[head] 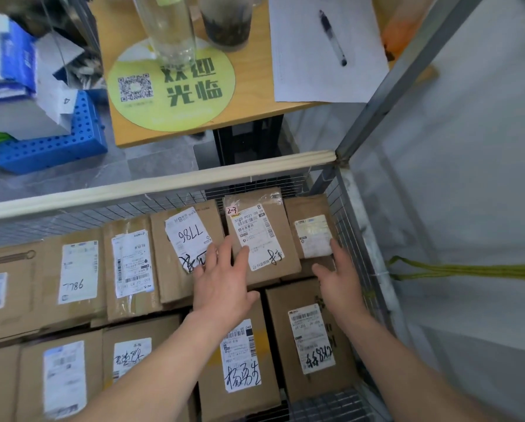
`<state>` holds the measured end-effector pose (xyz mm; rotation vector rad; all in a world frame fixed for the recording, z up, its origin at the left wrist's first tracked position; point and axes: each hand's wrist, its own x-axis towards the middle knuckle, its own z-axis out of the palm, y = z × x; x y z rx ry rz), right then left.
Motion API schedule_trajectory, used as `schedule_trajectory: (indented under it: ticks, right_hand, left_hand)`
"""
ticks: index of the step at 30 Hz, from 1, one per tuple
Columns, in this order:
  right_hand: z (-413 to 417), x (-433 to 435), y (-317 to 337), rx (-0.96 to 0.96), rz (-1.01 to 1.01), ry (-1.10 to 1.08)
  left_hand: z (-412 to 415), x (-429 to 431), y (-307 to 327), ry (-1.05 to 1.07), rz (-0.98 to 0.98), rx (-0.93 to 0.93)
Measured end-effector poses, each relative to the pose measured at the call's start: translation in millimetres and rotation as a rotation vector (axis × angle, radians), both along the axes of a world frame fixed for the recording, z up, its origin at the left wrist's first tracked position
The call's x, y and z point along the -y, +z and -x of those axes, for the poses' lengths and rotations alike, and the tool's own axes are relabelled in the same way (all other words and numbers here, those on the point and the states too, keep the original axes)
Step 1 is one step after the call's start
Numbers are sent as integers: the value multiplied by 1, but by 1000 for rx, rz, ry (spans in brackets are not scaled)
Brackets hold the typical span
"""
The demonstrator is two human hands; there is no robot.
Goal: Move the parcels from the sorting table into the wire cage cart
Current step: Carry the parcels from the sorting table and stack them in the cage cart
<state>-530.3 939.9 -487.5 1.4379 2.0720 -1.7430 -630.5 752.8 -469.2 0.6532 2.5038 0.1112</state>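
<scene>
I look down into the wire cage cart [351, 208], which is packed with brown cardboard parcels. My left hand [221, 281] lies flat with fingers spread on the lower left corner of a parcel with a pink "2-9" tag [261, 236]. My right hand [339, 278] is open beside that parcel's right edge, fingertips at a small parcel [311, 229] in the far right corner. Neither hand grips anything. A parcel marked 7786 [188, 236] lies just left of my left hand. Nearer me sit two more labelled parcels [243, 360], [310, 339].
The cart's padded top rail [163, 184] runs across the view, with a metal post [407, 74] at its right corner. Beyond it a wooden table [127, 129] holds a round green mat, a glass bottle, a cup, paper and a pen. A blue perforated crate [54, 144] stands left.
</scene>
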Motion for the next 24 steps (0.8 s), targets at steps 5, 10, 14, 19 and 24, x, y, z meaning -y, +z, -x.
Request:
schedule_trajectory:
  ticks: [5, 10, 14, 19, 24]
  right_hand:
    - [-16, 27, 68, 48, -101, 149]
    - [-30, 46, 140, 3, -301, 311]
    - [-36, 57, 192, 0, -502, 436]
    - [-49, 73, 242, 24, -687, 440]
    - [-75, 102, 290, 11, -826, 321]
  left_hand:
    - [-13, 7, 60, -10, -37, -11]
    - [-27, 24, 126, -51, -92, -104]
    - [-28, 35, 171, -99, -123, -168]
    - [-25, 46, 214, -180, -232, -239]
    - [-30, 59, 258, -311, -391, -332]
